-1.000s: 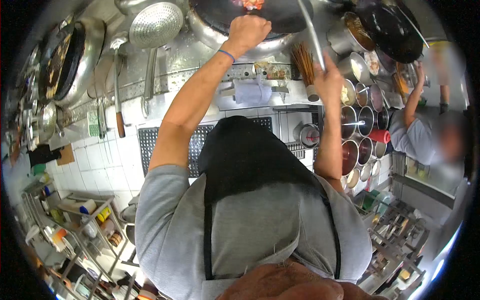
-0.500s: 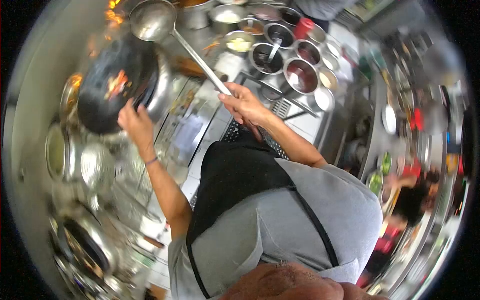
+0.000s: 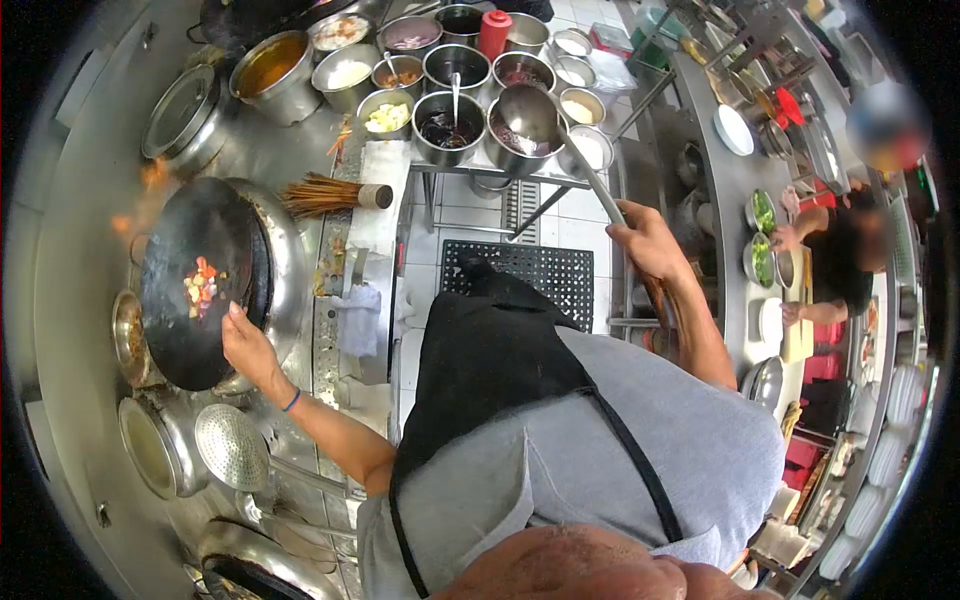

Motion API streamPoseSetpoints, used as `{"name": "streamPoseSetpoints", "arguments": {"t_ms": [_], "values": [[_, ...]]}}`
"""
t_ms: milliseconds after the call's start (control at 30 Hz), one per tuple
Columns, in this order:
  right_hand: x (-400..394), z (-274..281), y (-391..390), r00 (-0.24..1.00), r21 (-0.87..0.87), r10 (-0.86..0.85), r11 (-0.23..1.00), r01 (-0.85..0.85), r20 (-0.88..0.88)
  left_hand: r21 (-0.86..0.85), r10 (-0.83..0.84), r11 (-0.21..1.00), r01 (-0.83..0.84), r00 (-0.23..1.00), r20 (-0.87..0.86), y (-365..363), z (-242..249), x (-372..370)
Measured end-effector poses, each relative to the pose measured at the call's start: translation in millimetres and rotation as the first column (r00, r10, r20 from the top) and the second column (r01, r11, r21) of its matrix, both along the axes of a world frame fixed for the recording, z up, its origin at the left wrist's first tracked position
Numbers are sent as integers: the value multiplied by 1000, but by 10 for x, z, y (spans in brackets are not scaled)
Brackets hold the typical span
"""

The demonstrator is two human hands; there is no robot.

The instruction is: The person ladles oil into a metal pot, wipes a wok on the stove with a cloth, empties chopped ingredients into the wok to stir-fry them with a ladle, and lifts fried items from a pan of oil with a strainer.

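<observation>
At the left, my left hand (image 3: 252, 350) is closed on the near edge of a black wok (image 3: 190, 350), which is tilted over the stove. Small red and pale food pieces (image 3: 204, 288) lie inside it. My right hand (image 3: 648, 242) grips the handle of a long metal ladle (image 3: 532, 112). The ladle's bowl is over a steel pot of dark red sauce (image 3: 522, 158), overlapping its opening in this view. Beside that pot stands another pot with dark sauce and a spoon (image 3: 446, 132).
Several steel pots, a red squeeze bottle (image 3: 494, 34) and a pot of orange liquid (image 3: 272, 65) stand at the back. A bamboo brush (image 3: 330, 195) lies beside the wok. A perforated skimmer (image 3: 232, 447) rests at lower left. Another person (image 3: 840, 255) works at the right counter.
The ladle has swung from above the stove rightward to the sauce pots, my right hand moving right with it. The wok sits lower in view, and the flames beside it are smaller.
</observation>
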State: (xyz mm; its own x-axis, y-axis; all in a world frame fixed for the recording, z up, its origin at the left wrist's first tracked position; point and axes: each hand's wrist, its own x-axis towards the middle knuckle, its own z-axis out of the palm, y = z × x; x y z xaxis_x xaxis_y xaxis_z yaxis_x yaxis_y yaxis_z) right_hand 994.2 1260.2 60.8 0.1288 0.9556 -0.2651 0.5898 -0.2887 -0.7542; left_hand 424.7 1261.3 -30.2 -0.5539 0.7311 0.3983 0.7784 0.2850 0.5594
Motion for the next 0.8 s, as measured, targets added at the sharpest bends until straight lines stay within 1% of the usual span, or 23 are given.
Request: {"name": "streamPoseSetpoints", "arguments": {"t_ms": [33,67,100,200,233,333,367,400,433,467,500,533,600,700,733,800], "values": [[84,-120,42,996,25,38,999,-40,79,10,11,1000,-11,1000,23,16,-29,-9],[197,-302,99,980,107,95,988,-115,176,14,5,1000,-6,1000,22,24,-45,-19],[170,-324,161,951,183,132,965,-188,280,18,2,1000,-3,1000,19,18,-49,-25],[114,-182,232,964,24,83,995,-92,254,10,-6,1000,6,1000,13,5,-44,-25],[162,-230,289,973,39,91,994,-101,213,4,-10,1000,10,1000,9,3,-37,-27],[201,-133,466,999,-163,32,986,-34,-11,13,-18,1000,18,1000,15,4,-45,-30],[272,-169,541,998,-196,19,980,-30,-61,16,-22,1000,22,1000,19,3,-47,-30],[287,-145,592,989,-222,31,973,-64,-147,23,-25,999,25,999,22,-13,-55,-36],[299,-112,601,959,-258,-78,966,6,-271,28,-27,999,26,999,26,-20,-56,-32],[318,-47,614,903,-302,-187,951,67,-387,32,-28,999,27,999,31,-24,-51,-23],[366,55,661,873,-448,-230,894,15,-430,35,-29,999,28,999,36,-25,-34,-8],[343,97,671,867,-489,-277,871,45,-415,42,-31,999,30,999,40,-22,-21,1],[538,-134,767,703,-512,-386,858,36,-597,60,-37,998,36,999,16,-17,-35,-1],[720,-259,785,376,-544,-476,834,-94,-795,39,-19,999,20,1000,-10,-12,-87,-30],[721,-254,778,372,-520,-454,849,-96,-810,26,-9,1000,9,1000,-16,-7,-102,-39],[698,-178,688,365,-470,-407,877,-98,-837,49,-17,999,21,995,-96,-34,-136,-22]]}}
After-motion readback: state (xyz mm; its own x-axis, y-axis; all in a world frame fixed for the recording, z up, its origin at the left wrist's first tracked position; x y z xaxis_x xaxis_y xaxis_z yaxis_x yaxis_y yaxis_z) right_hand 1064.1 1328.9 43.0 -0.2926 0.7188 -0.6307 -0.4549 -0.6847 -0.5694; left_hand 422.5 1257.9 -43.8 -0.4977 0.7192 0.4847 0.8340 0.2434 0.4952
